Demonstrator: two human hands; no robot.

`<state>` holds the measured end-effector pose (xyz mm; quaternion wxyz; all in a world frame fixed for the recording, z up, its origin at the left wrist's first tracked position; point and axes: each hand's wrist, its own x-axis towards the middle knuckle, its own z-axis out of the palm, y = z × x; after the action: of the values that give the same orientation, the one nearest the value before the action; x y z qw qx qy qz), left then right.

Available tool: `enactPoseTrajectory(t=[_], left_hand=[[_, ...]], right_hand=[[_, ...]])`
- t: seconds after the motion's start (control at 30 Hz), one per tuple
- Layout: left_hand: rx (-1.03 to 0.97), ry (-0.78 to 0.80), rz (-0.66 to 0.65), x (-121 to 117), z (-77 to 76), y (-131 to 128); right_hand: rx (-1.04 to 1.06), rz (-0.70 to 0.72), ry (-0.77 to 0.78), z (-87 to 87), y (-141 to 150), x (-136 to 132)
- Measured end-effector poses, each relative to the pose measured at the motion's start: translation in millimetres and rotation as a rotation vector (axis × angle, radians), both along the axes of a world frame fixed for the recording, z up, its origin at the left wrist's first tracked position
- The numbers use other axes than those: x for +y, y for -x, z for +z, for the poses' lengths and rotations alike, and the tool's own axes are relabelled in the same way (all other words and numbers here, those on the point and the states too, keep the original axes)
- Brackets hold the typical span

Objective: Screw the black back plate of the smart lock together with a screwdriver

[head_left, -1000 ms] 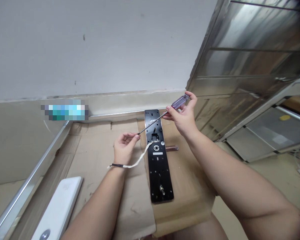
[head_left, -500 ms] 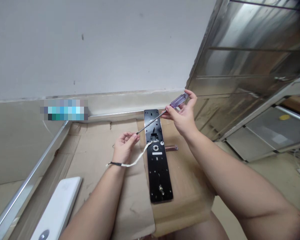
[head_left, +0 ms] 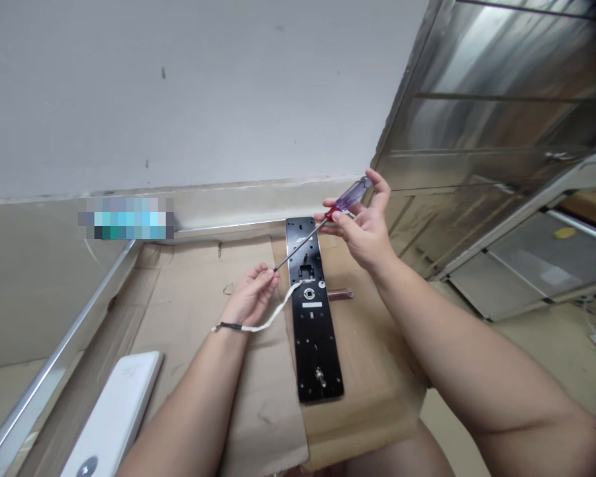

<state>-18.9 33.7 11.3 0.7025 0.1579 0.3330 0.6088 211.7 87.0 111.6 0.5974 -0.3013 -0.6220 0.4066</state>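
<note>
A screwdriver [head_left: 352, 197] with a clear purple handle and red collar slants above the cardboard. My right hand [head_left: 370, 228] is closed around its handle, fingers curled about the collar. At the lower end of the shaft, the fingers of my left hand [head_left: 253, 295] pinch the tip; whether a screw sits there is too small to tell. Beneath the shaft lies a long black lock panel [head_left: 318, 344], with a square-holed ring, small holes and a threaded post. From its middle a white cable [head_left: 273, 319] with a black-wrapped end runs across my left wrist.
Another clear-handled tool [head_left: 341, 294] lies partly under the panel's right side. Cardboard [head_left: 179, 298] covers the work surface. A white panel [head_left: 114, 411] rests at lower left. A wall [head_left: 203, 99] rises behind, and a metal door [head_left: 457, 132] stands at right.
My right fingers have loosened and shifted on the handle, so the red collar now shows. The screwdriver has turned slightly, and my left hand has moved a little to the right.
</note>
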Motion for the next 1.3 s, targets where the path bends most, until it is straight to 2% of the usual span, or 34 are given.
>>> enactPoseTrajectory(t=[0.13,0.43,0.57,0.77,0.9,1.3], left_hand=[[-0.004,-0.044,0.014,-1,0.2,0],[0.099,-0.147,0.112,0,-0.6,-2],[0.134,-0.19,0.153,1,-2.2,-3],[0.196,-0.209,0.098,-2,-2.2,-4],[0.216,-0.22,0.105,-3,-2.5,-4],[0.18,-0.173,0.112,-5,5.0,-5]], right_hand=[[0.038,-0.004,-0.01,-1.0,2,-1],[-0.007,-0.145,-0.096,-11.4,10,0],[-0.019,-0.174,-0.07,-13.1,10,2],[0.028,-0.218,-0.032,-11.9,6,7],[0.033,-0.235,-0.036,-11.2,3,9],[0.014,-0.189,-0.027,-11.8,6,5]])
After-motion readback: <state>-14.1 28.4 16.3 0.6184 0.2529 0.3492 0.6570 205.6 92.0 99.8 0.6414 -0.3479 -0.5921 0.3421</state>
